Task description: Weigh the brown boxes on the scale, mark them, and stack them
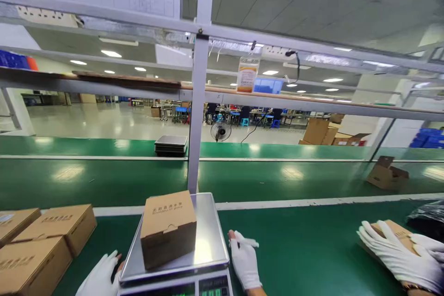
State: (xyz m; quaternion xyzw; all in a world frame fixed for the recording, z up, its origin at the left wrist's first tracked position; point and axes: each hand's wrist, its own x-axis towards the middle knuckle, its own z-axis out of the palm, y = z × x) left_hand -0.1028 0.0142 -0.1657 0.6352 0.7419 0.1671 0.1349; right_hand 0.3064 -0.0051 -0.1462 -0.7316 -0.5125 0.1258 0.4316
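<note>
A closed brown cardboard box (pixel 168 229) with printed lettering sits slightly turned on the steel pan of a digital weighing scale (pixel 206 222). Close by the scale's left edge is my left hand (pixel 100 277) in a white glove, thumb apart from the fingers, holding nothing. My right hand (pixel 244 261), also gloved with bare thumb and fingertip skin showing, is beside the scale's right edge with its fingers apart and nothing in it. The scale's display and keypad are partly cut off at the bottom of the view.
Several similar boxes (pixel 57 224) stand at the left. On the right, a co-worker's gloved hands (pixel 398 254) hold another carton (pixel 398 233) beside dark plastic wrapping (pixel 428 219). A metal post (pixel 197 115) rises behind the scale; an open carton (pixel 386 175) lies farther back.
</note>
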